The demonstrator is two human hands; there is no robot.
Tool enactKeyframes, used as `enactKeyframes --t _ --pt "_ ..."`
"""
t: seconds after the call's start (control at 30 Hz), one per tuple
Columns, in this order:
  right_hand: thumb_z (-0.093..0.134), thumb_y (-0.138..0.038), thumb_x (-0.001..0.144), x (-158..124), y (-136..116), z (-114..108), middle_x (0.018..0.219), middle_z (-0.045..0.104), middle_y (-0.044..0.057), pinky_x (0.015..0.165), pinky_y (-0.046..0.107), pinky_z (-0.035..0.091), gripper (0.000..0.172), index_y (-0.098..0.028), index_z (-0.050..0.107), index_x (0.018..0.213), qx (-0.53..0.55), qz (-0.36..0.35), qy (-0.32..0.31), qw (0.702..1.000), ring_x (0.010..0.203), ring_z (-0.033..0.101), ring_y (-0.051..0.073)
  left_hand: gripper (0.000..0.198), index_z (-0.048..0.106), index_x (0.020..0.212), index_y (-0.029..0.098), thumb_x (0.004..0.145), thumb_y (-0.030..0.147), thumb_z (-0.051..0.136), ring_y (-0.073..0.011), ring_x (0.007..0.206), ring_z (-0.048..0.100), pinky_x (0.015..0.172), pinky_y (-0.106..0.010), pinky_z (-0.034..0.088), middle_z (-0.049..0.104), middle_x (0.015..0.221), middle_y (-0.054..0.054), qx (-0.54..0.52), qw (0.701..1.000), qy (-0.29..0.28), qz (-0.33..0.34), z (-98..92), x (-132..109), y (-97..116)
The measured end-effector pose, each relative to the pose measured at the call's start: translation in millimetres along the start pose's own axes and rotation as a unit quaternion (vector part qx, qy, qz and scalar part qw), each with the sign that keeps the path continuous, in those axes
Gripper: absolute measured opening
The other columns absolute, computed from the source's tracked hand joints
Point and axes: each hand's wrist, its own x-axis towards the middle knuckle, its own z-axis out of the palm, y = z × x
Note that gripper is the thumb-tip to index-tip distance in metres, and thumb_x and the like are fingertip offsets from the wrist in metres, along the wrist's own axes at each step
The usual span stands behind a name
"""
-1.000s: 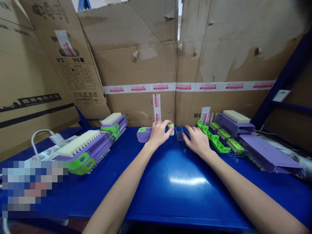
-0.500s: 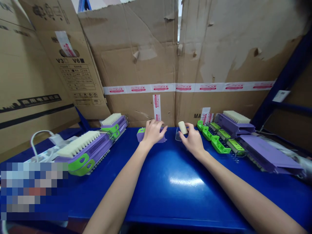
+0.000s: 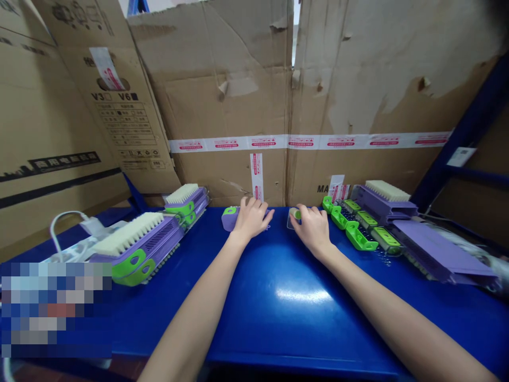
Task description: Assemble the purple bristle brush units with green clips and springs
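Note:
My left hand [image 3: 252,217] lies over a purple and green device [image 3: 230,217] at the back of the blue table [image 3: 278,297], its fingers curled on top of the casing. My right hand [image 3: 314,227] is closed on a small cream and green roller piece [image 3: 295,214], held down at a small clear plastic cover [image 3: 290,223] on the table. Both hands are close together near the cardboard wall.
Purple and green brush units [image 3: 137,241] lie at the left, with a white cable [image 3: 66,220] beyond them. At the right sit a row of green clips [image 3: 356,227] and flat purple parts [image 3: 429,249]. Cardboard boxes [image 3: 246,106] wall off the back and left.
The roller piece passed from my left hand to my right. My right hand lifted it, then lowered it to the clear cover. My left hand settled on the purple device.

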Motion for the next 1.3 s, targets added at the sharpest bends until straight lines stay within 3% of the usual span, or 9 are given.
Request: enactKeyframes --t 0.1,0.3,0.6,0.83,1.07,1.17,1.3 --pt "0.040 -0.035 0.093 1.3 1.5 -0.3 0.096 0.068 0.013 0.075 0.035 0.027 0.034 -0.014 0.059 0.111 -0.024 -0.018 -0.009 1.000 0.093 0.053 0.027 0.039 0.064 0.101 0.016 0.094 0.040 0.035 -0.0284 0.098 0.054 0.094 -0.047 0.029 0.066 0.098 -0.015 0.002 1.000 -0.008 0.008 1.8 -0.8 2.2" --pt "0.039 -0.031 0.094 3.8 1.7 2.4 0.103 0.066 0.013 0.079 0.036 0.028 0.036 -0.019 0.055 0.123 -0.028 -0.036 -0.030 0.999 0.099 0.051 0.027 0.040 0.063 0.103 0.015 0.094 0.041 0.034 -0.0290 0.098 0.054 0.093 -0.047 0.030 0.066 0.098 -0.016 -0.004 1.000 -0.013 0.003 4.7 -1.0 1.3" --pt "0.039 -0.029 0.094 4.8 2.2 -0.9 0.108 0.067 0.012 0.083 0.034 0.032 0.039 -0.015 0.053 0.127 0.039 -0.064 -0.097 0.992 0.102 0.056 0.024 0.041 0.062 0.103 0.015 0.095 0.042 0.033 -0.0290 0.098 0.054 0.091 -0.046 0.030 0.065 0.100 -0.015 0.009 1.000 -0.022 0.006 4.1 -1.1 1.3" --pt "0.041 -0.033 0.093 7.8 10.3 1.3 0.107 0.068 0.012 0.084 0.032 0.038 0.038 -0.014 0.054 0.123 0.147 -0.017 -0.077 0.986 0.100 0.059 0.023 0.040 0.061 0.102 0.014 0.095 0.042 0.033 -0.0280 0.098 0.055 0.091 -0.045 0.031 0.065 0.100 -0.014 0.028 0.999 -0.020 0.012 3.8 -1.7 1.5" --pt "0.050 -0.041 0.088 12.3 9.2 6.8 0.083 0.068 0.006 0.069 0.028 0.040 0.027 -0.017 0.059 0.098 0.238 0.036 -0.039 0.970 0.078 0.060 0.020 0.038 0.061 0.100 0.015 0.095 0.041 0.034 -0.0275 0.097 0.055 0.088 -0.045 0.032 0.065 0.099 -0.013 0.044 0.999 -0.017 0.013 5.9 -1.3 1.1" --pt "0.053 -0.040 0.087 12.7 7.8 7.6 0.080 0.068 0.005 0.072 0.029 0.040 0.023 -0.019 0.062 0.090 0.213 0.035 -0.051 0.975 0.083 0.059 0.022 0.038 0.061 0.101 0.015 0.095 0.041 0.034 -0.0272 0.097 0.055 0.089 -0.044 0.032 0.065 0.099 -0.012 0.044 0.999 -0.017 0.012 6.6 -0.9 1.1" --pt "0.052 -0.039 0.087 12.4 8.4 11.2 0.089 0.068 0.008 0.079 0.032 0.041 0.025 -0.019 0.068 0.084 0.178 0.042 -0.061 0.981 0.093 0.056 0.024 0.038 0.061 0.100 0.015 0.095 0.042 0.034 -0.0272 0.096 0.055 0.088 -0.044 0.032 0.065 0.098 -0.012 0.046 0.999 -0.017 0.013 7.4 -0.7 1.1"
